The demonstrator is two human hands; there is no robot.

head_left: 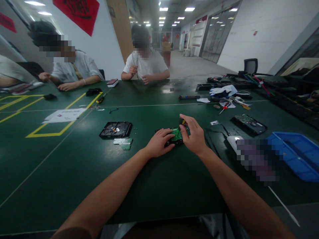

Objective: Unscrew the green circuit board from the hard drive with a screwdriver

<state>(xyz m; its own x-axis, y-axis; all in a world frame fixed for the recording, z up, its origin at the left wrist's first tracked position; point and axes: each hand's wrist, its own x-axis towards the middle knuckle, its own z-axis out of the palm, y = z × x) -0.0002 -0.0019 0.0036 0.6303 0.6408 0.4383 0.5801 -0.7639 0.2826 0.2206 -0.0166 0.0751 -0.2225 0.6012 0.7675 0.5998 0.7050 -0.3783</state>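
Observation:
A hard drive with a green circuit board point(176, 135) facing up lies on the table in front of me. My left hand point(160, 142) grips its left side, with fingers over the top and the thumb along the near edge. In my right hand point(193, 135) is a short screwdriver with a black and yellow handle point(182, 121), held upright between thumb and fingers above the right part of the board. Its tip is hidden. To the left lies another hard drive point(116, 129), and a detached circuit board point(123, 143) rests just below it.
On the right are a third hard drive point(249, 124), a blue plastic tray point(294, 156) and a white device with a cable point(234, 141). A red screwdriver point(225, 107) lies near a white glove point(223, 90). Across the green table point(74, 172) sit several people.

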